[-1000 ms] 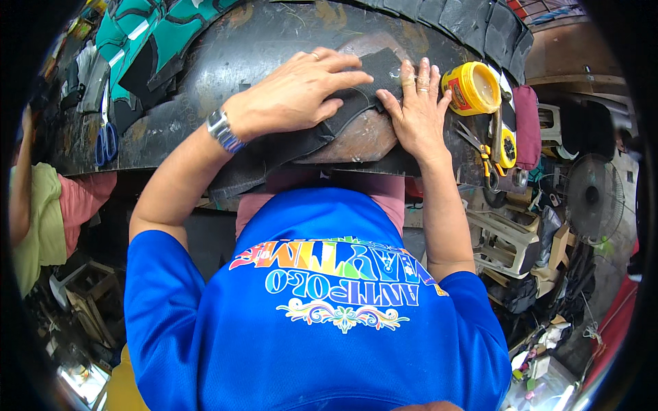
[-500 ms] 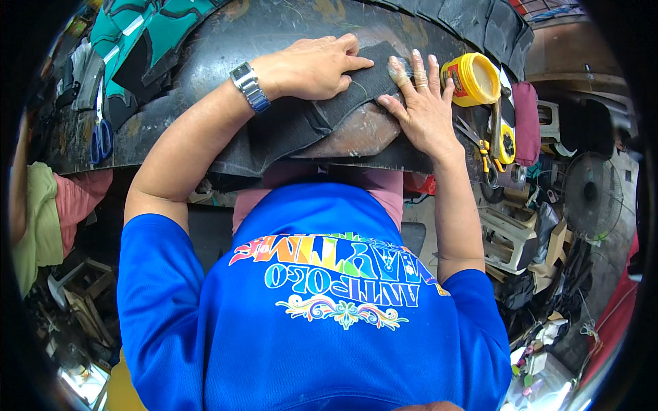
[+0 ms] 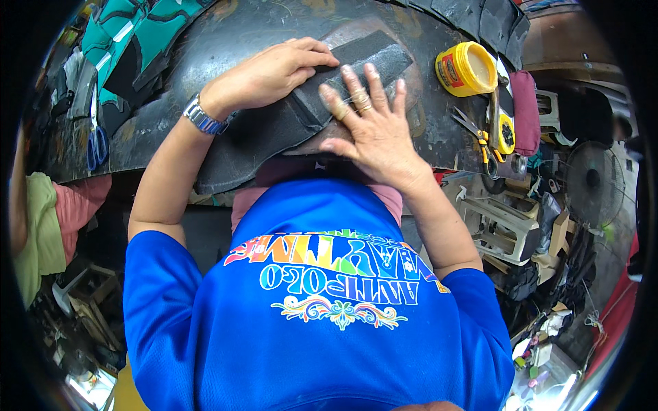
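Two bare hands work at the dark fabric (image 3: 257, 140), which lies on the bench (image 3: 223, 44) near its front edge, before the person. The right hand (image 3: 379, 137) has its fingers spread over a strip with a wet-looking sheen, with pale residue on the fingers. The left hand (image 3: 277, 74) is bent-fingered at the fabric's far edge; whether it pinches the cloth cannot be told. An open yellow jar (image 3: 467, 69) of pale paste stands to the right. The step looks like smearing paste by hand; the next move seems to call for even coverage while the fabric is kept steady.
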`<state>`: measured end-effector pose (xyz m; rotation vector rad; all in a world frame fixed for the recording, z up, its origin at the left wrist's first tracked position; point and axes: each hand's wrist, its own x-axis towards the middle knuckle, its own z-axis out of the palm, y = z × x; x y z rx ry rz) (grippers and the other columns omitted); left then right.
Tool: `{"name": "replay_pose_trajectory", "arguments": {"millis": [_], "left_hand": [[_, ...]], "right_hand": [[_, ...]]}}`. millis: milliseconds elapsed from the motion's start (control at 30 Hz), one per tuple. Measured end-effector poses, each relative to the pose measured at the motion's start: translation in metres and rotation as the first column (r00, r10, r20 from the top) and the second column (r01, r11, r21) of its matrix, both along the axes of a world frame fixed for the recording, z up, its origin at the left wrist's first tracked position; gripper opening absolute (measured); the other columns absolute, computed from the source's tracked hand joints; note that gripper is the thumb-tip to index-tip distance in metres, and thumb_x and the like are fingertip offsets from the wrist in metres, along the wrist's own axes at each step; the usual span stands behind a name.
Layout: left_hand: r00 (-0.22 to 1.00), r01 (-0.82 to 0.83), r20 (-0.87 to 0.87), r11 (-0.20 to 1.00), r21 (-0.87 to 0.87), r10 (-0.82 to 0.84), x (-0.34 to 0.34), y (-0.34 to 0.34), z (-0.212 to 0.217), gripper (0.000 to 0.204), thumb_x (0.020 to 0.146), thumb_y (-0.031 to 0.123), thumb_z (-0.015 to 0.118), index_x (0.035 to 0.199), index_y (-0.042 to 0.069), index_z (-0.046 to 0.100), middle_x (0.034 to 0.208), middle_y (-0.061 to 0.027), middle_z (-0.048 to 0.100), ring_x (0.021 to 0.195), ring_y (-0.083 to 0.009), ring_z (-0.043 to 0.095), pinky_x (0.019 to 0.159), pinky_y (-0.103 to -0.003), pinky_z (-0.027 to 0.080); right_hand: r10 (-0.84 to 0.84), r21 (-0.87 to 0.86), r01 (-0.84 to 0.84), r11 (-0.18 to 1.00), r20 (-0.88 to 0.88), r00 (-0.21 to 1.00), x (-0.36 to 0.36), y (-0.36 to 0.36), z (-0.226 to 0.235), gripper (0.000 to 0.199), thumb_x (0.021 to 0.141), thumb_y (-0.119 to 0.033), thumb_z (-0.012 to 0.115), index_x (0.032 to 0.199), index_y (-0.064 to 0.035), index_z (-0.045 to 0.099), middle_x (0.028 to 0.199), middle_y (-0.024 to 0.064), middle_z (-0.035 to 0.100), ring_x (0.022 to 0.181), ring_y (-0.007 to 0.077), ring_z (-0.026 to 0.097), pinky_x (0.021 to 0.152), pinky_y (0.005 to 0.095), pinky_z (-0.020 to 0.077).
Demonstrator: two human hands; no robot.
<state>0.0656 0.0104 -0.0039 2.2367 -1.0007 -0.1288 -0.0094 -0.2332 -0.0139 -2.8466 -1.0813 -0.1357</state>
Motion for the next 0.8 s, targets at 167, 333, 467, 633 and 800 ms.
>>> {"name": "replay_pose_trajectory", "arguments": {"millis": [167,333,467,633,800], "left_hand": [[0.996,-0.087,-0.033,0.994,-0.069,0.085,-0.008,-0.004,-0.005,0.033,0.099,0.007,0.05,0.129,0.009,0.062,0.135,-0.0134,0.055,0.126,-0.0298,0.054,0.107,-0.037,0.043],[0.971,-0.215,-0.122,0.972,-0.092,0.204,-0.026,0.004,0.01,0.032,0.102,0.025,0.054,0.127,0.009,0.064,0.133,-0.0135,0.054,0.126,-0.029,0.053,0.107,-0.037,0.042],[0.979,-0.197,-0.061,0.98,-0.026,0.195,-0.037,0.006,0.013,0.034,0.1,0.03,0.057,0.125,0.008,0.066,0.134,-0.0137,0.054,0.127,-0.03,0.052,0.107,-0.038,0.042],[0.975,-0.223,-0.027,0.974,-0.03,0.222,-0.041,0.006,0.007,0.034,0.1,0.03,0.058,0.124,0.008,0.067,0.134,-0.0141,0.054,0.128,-0.031,0.052,0.107,-0.039,0.042],[0.969,-0.246,0.005,0.969,-0.022,0.246,-0.039,0.002,0.004,0.035,0.1,0.029,0.059,0.126,0.008,0.065,0.135,-0.0148,0.054,0.125,-0.0312,0.054,0.105,-0.038,0.044]], "right_hand": [[0.115,0.245,-0.042,0.968,-0.288,0.951,-0.002,-0.013,0.02,0.061,0.096,-0.063,0.045,0.141,-0.0238,0.058,0.16,0.0175,0.031,0.152,0.0404,0.013,0.115,0.0704,0.0044],[-0.024,0.641,0.336,0.69,-0.444,0.896,0.024,-0.057,0.028,0.046,0.103,-0.046,0.047,0.127,-0.014,0.069,0.148,0.0208,0.046,0.14,0.0405,0.037,0.116,0.0444,0.0277],[-0.316,0.293,0.306,0.906,-0.015,0.949,0.035,-0.058,0.007,0.054,0.1,-0.052,0.048,0.138,-0.0142,0.06,0.151,0.0212,0.043,0.145,0.0435,0.027,0.115,0.0617,0.0194],[-0.282,0.049,0.278,0.959,0.186,0.941,0.013,-0.043,-0.008,0.065,0.094,-0.059,0.052,0.141,-0.013,0.056,0.153,0.0182,0.043,0.148,0.0411,0.023,0.111,0.0727,0.0128],[-0.174,0.063,0.166,0.984,0.169,0.97,-0.014,-0.02,0.001,0.069,0.089,-0.062,0.055,0.137,-0.0118,0.058,0.153,0.0157,0.043,0.147,0.0379,0.027,0.111,0.0722,0.0118]]}}
